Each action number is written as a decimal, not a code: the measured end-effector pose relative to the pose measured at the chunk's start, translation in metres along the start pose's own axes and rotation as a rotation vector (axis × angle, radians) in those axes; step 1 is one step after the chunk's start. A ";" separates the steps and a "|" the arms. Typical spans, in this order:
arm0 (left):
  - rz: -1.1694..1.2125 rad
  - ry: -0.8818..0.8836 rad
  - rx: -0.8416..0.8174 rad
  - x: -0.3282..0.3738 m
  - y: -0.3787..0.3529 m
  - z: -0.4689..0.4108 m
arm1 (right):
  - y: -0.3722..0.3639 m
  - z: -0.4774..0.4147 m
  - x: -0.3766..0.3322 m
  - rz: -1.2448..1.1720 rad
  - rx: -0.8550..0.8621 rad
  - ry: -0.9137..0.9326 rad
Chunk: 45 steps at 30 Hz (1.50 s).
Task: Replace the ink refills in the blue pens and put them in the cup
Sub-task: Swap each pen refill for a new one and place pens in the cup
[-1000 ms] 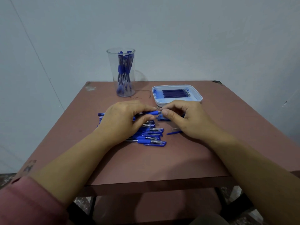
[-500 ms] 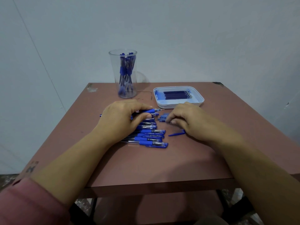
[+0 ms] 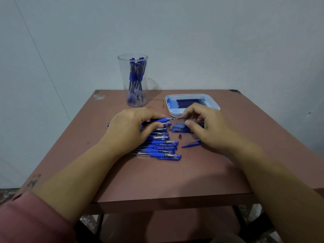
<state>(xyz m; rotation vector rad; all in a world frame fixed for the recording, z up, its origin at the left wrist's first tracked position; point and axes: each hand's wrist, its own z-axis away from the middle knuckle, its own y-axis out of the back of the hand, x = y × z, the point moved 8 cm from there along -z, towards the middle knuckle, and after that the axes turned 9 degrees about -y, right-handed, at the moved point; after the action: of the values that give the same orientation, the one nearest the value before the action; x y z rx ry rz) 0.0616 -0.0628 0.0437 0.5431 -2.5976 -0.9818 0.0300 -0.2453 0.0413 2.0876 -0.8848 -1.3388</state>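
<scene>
The left hand [image 3: 129,130] lies palm-down over the row of blue pens [image 3: 163,148], fingers curled round one pen [image 3: 162,120] pointing right, while the arched right hand [image 3: 205,127], just beside, pinches the thin refill [image 3: 176,118] jutting from its tip, near the white tray [image 3: 173,113].

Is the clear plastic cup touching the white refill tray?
Apart. Head view shows bare brown table between the clear plastic cup and the white tray.

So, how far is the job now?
Done: several pens stand in the cup. In hand: the left hand grips an open pen; the right hand seems to pinch its refill; cap and tip lie on the table. Left: a row of capped pens, with new refills in the tray.
</scene>
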 end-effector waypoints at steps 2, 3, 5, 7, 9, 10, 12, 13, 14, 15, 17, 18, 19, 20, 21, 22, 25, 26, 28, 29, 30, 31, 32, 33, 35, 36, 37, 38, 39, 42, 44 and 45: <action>0.007 -0.008 -0.006 0.001 -0.001 0.000 | -0.002 0.001 -0.004 -0.062 0.025 0.023; 0.011 -0.014 -0.010 0.001 -0.002 0.000 | -0.005 0.001 -0.006 -0.064 0.020 0.033; 0.017 -0.029 -0.009 0.003 -0.002 0.000 | -0.009 0.000 -0.008 -0.042 0.020 0.045; 0.018 -0.044 -0.013 0.005 -0.003 -0.001 | -0.009 0.000 -0.008 -0.041 0.043 0.049; 0.015 -0.049 -0.023 0.005 -0.003 -0.001 | -0.004 0.000 -0.005 -0.046 0.066 0.035; 0.014 -0.045 -0.026 0.004 -0.004 -0.001 | 0.000 0.001 -0.001 -0.044 0.079 0.021; 0.016 -0.038 -0.025 0.003 -0.004 0.000 | 0.008 0.003 0.007 -0.046 0.092 -0.015; 0.016 -0.038 -0.024 0.003 -0.004 0.000 | 0.011 0.004 0.009 -0.056 0.088 -0.029; 0.014 -0.043 -0.024 0.003 -0.004 0.000 | 0.012 0.005 0.008 -0.071 0.082 -0.036; 0.013 -0.048 -0.026 0.004 -0.005 0.000 | 0.010 0.006 0.006 -0.090 0.068 -0.035; 0.014 -0.060 -0.034 0.006 -0.006 0.000 | 0.003 0.005 -0.001 -0.110 0.029 -0.018; 0.011 -0.064 -0.037 0.007 -0.006 -0.001 | -0.001 0.004 -0.003 -0.103 0.016 -0.007; 0.008 -0.065 -0.039 0.007 -0.006 -0.001 | -0.003 0.003 -0.003 -0.088 0.013 -0.003; 0.006 -0.062 -0.039 0.006 -0.006 -0.001 | -0.002 0.002 0.000 -0.076 0.021 -0.006; 0.007 -0.058 -0.038 0.005 -0.006 -0.001 | 0.001 0.002 0.003 -0.073 0.035 -0.015; 0.008 -0.054 -0.035 0.004 -0.005 -0.001 | 0.005 0.003 0.007 -0.076 0.048 -0.023; 0.009 -0.058 -0.034 0.005 -0.006 0.000 | 0.008 0.005 0.005 -0.098 0.049 -0.009; 0.012 -0.062 -0.038 0.006 -0.006 0.000 | 0.006 0.006 -0.001 -0.100 0.037 0.017; 0.015 -0.070 -0.041 0.008 -0.007 -0.001 | 0.000 0.005 -0.008 -0.080 0.015 0.062; 0.015 -0.073 -0.039 0.008 -0.006 -0.001 | -0.002 0.004 -0.008 -0.066 0.010 0.070; 0.015 -0.072 -0.038 0.008 -0.006 -0.001 | -0.003 0.004 -0.007 -0.057 0.009 0.066; 0.015 -0.070 -0.037 0.008 -0.006 -0.001 | -0.001 0.003 -0.004 -0.057 0.013 0.051; 0.016 -0.066 -0.036 0.008 -0.005 -0.001 | 0.001 0.003 0.000 -0.065 0.019 0.035; 0.016 -0.065 -0.036 0.007 -0.005 -0.001 | 0.004 0.003 0.003 -0.072 0.027 0.020; 0.012 -0.066 -0.037 0.007 -0.006 -0.001 | 0.007 0.004 0.005 -0.087 0.030 0.009; 0.010 -0.068 -0.036 0.008 -0.006 -0.001 | 0.007 0.005 0.004 -0.091 0.025 0.016; 0.010 -0.070 -0.037 0.008 -0.006 -0.001 | 0.005 0.005 0.001 -0.089 0.019 0.028; 0.010 -0.073 -0.038 0.008 -0.007 -0.001 | 0.003 0.004 -0.001 -0.079 0.015 0.038; 0.008 -0.075 -0.040 0.009 -0.007 -0.001 | 0.001 0.004 -0.003 -0.067 0.016 0.045; -0.006 -0.073 -0.045 0.009 -0.006 -0.001 | 0.003 0.003 0.001 -0.041 0.036 0.043; -0.008 -0.065 -0.042 0.008 -0.006 -0.001 | 0.008 0.003 0.007 -0.038 0.051 0.025; -0.008 -0.061 -0.041 0.007 -0.006 -0.001 | 0.010 0.003 0.008 -0.041 0.055 0.027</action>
<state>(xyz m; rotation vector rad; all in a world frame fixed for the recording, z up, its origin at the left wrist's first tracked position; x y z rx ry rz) 0.0567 -0.0708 0.0412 0.5218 -2.6237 -1.0684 0.0267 -0.2583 0.0424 2.1720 -0.8814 -1.3179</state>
